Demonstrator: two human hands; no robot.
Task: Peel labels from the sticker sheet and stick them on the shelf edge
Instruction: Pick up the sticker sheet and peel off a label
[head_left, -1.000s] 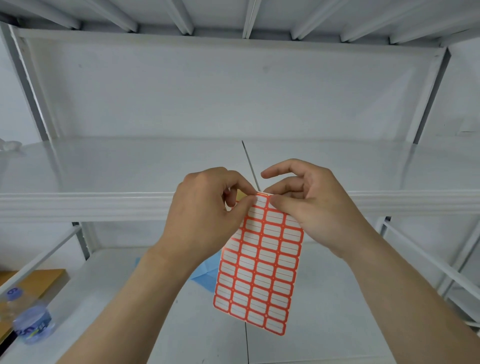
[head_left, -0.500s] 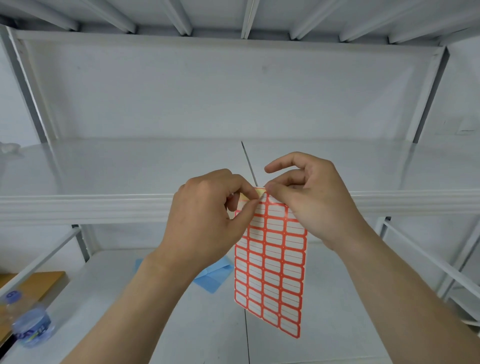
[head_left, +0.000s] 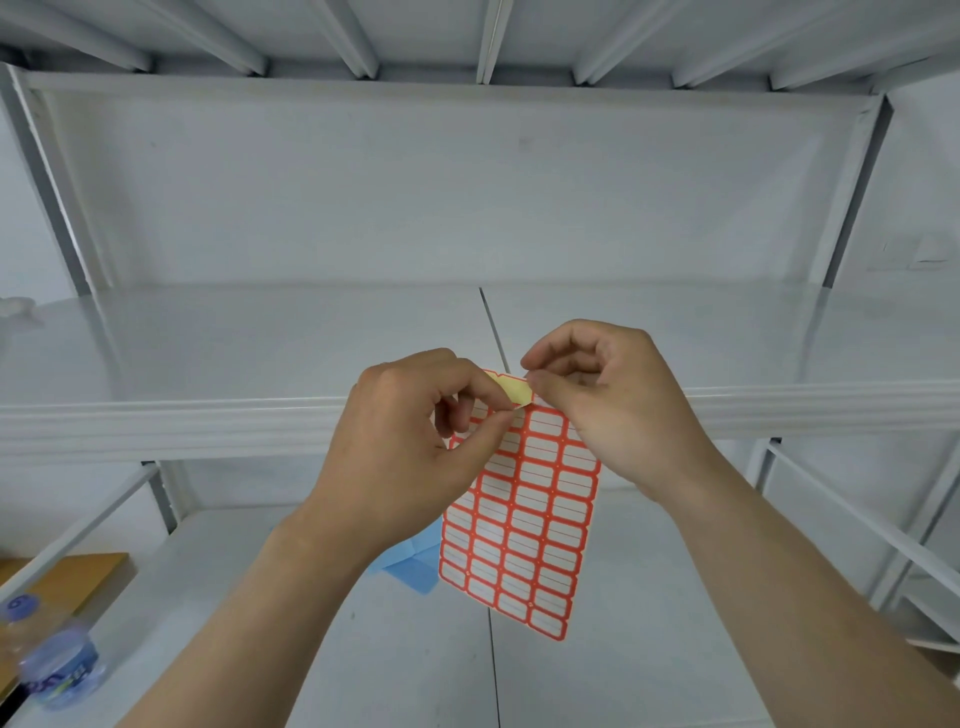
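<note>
A sticker sheet (head_left: 524, 519) of red-bordered white labels hangs upright in front of the white shelf edge (head_left: 182, 421). My left hand (head_left: 410, 452) pinches its top left corner, where the yellowish backing (head_left: 511, 388) is folded over. My right hand (head_left: 608, 405) pinches at the sheet's top edge, thumb and forefinger closed on a label corner that is mostly hidden by the fingers. No label shows on the shelf edge.
A white metal shelf unit fills the view, with a lower shelf (head_left: 311, 623) below. A blue folded paper (head_left: 410, 561) lies on the lower shelf behind the sheet. A water bottle (head_left: 52, 670) stands at bottom left beside a wooden surface (head_left: 78, 577).
The sheet has swung from tilted to nearly upright. Its top left corner is now folded back, showing yellow backing, and my right fingers have shifted onto the top edge.
</note>
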